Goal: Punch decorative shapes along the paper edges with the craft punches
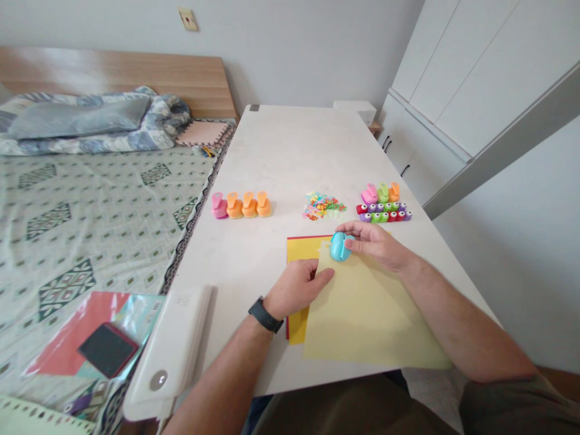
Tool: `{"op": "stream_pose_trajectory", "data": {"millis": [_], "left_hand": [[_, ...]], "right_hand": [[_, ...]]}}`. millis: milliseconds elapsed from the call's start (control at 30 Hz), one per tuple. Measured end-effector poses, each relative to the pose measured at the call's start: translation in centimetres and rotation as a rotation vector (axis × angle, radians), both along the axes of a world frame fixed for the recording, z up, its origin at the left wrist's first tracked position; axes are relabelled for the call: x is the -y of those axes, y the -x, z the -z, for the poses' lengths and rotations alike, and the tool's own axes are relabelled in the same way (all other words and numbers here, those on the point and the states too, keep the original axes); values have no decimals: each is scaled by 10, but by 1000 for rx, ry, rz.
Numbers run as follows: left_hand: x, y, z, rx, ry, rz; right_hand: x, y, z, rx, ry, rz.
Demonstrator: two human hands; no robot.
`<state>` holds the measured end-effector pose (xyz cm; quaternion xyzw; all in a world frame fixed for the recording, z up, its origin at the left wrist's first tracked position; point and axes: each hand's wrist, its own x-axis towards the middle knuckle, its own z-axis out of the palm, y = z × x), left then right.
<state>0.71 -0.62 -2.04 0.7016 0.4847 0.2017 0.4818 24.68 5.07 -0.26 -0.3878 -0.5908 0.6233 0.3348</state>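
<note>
My right hand (pixel 376 243) grips a light-blue craft punch (pixel 339 246) at the upper left corner of a pale yellow paper sheet (pixel 376 314). Small cut-outs show in the paper beside the punch. With thumb on top and fingers curled beneath, my left hand (pixel 302 284) pinches the left edge of that same sheet. Below it lie a brighter yellow sheet (pixel 299 248) and a red sheet (pixel 308 237), both partly covered. Beyond the hands is a scattered pile of colourful punched paper shapes (pixel 324 205).
A row of pink and orange punches (pixel 241 205) stands on the left of the white table (pixel 294 145). More punches, large and small (pixel 384 204), stand at the right. A white laminator-like machine (pixel 174 344) lies along the front left edge, next to the bed (pixel 99 223).
</note>
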Motion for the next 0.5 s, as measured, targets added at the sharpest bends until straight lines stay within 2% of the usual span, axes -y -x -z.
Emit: {"op": "stream_pose_trajectory", "data": {"millis": [500], "left_hand": [[0, -1, -2, 25, 6, -4]], "right_hand": [[1, 2, 0, -5, 18, 5]]}}
